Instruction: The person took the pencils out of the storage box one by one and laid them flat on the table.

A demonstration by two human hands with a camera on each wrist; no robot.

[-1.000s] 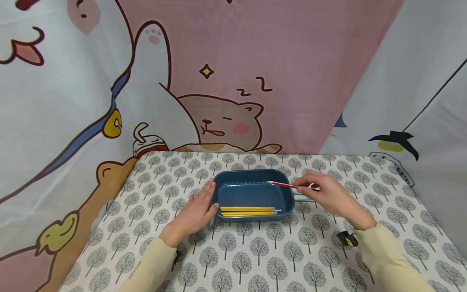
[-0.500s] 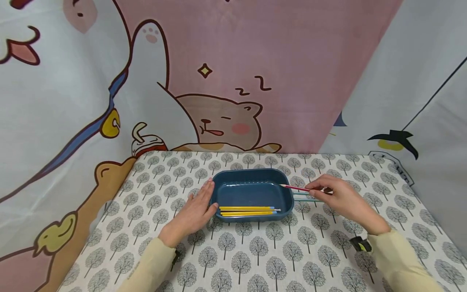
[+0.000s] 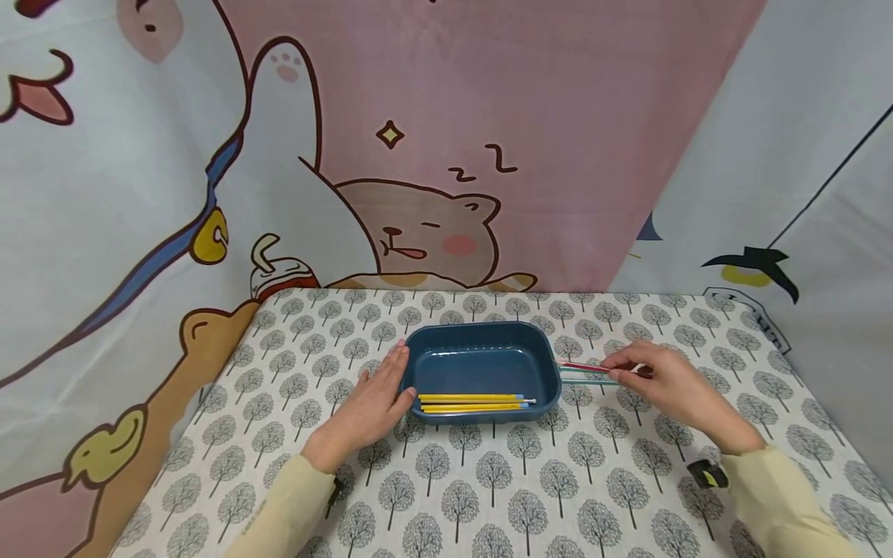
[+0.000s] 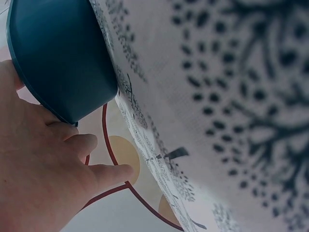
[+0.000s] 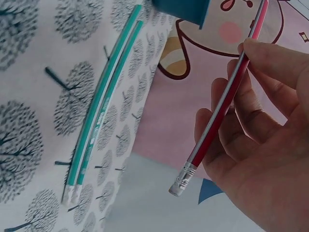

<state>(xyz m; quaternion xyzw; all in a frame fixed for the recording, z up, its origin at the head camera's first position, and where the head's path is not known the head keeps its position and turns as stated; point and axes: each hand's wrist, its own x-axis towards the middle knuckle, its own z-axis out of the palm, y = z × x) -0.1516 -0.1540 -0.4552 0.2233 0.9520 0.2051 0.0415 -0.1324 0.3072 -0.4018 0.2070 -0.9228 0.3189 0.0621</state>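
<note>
My right hand (image 3: 666,384) pinches a red pencil (image 5: 222,106) with a silver stripe and an eraser end, between thumb and fingers, just right of the dish. Two green pencils (image 5: 104,104) lie side by side on the cloth by that hand, their far ends near the dish. The dark blue rectangular dish (image 3: 481,329) stands mid-table; several yellow pencils (image 3: 474,403) lie along its near inside wall. My left hand (image 3: 370,407) rests against the dish's left end with its fingers extended; in the left wrist view the fingers touch the rim.
A white cloth (image 3: 460,496) printed with grey trees covers the table. Behind it hangs a curtain (image 3: 544,139) with cartoon animals, meeting the table's back edge. A black strap piece (image 3: 708,473) sits at the right wrist.
My right hand has drawn the red pencil rightward, from above the dish to beyond its right end, over the green pencils. The left hand and the yellow pencils have stayed in place.
</note>
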